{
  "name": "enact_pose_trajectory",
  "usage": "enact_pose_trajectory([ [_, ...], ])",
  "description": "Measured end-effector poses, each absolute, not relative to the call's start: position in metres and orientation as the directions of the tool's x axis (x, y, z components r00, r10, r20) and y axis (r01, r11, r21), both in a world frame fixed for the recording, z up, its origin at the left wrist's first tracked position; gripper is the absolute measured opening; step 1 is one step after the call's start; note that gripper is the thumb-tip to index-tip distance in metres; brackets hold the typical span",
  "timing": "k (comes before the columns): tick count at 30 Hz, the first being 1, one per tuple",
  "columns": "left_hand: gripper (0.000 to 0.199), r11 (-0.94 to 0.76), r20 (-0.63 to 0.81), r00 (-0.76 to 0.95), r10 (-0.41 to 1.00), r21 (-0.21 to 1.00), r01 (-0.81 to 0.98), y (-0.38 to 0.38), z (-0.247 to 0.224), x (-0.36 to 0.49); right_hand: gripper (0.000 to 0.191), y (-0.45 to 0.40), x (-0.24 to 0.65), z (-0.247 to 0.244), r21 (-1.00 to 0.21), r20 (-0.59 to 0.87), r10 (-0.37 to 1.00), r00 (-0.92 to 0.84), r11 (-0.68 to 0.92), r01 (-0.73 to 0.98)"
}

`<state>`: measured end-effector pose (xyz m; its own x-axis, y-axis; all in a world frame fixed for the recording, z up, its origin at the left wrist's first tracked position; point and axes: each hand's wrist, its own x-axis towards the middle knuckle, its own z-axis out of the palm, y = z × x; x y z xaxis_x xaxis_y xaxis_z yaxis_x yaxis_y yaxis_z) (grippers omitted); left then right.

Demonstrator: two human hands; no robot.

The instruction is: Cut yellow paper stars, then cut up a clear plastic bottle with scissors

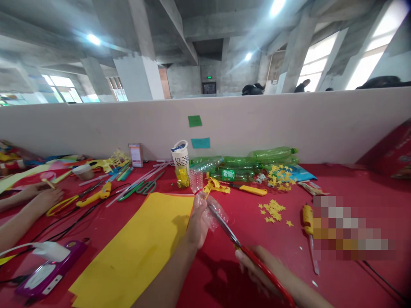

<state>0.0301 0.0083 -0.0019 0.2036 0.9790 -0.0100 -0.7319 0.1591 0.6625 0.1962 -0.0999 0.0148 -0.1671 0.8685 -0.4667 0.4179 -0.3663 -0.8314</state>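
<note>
My left hand (197, 224) is wrapped round a clear plastic bottle (196, 179), whose ribbed upper part stands above a red band and whose lower part looks crumpled or cut. In my right hand (266, 261) is a pair of red-handled scissors (231, 234), with the blades pointing up and left against the clear plastic. Whether the blades are apart is hard to see. Beside my left forearm lie yellow sheets (138, 244). Yellow paper scraps (216, 186) and a yellow-handled cutter knife (253, 190) lie just behind the bottle.
Green plastic bottles (247, 161) lie along the white partition (257, 124). Yellow stars (272, 211) and a yellow glue gun (307, 218) are at right. A purple power strip (53, 269), cables and another glue gun (96, 194) are at left, near another person's hands (46, 199).
</note>
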Motion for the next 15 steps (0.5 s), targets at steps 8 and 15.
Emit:
enact_pose_trajectory([
  [8,0.025,0.126,0.037,0.208,0.977,0.684,-0.718,0.007,-0.0018,0.0308,0.055,-0.0991,0.192,0.0078,-0.833,-0.448,0.886,-0.119,-0.365,0.416],
  [15,0.027,0.17,0.024,0.24,0.97,0.637,-0.752,0.0095,0.0001,0.0295,0.054,-0.0983,0.1925,0.0106,-0.813,-0.463,0.878,-0.121,-0.366,0.453],
])
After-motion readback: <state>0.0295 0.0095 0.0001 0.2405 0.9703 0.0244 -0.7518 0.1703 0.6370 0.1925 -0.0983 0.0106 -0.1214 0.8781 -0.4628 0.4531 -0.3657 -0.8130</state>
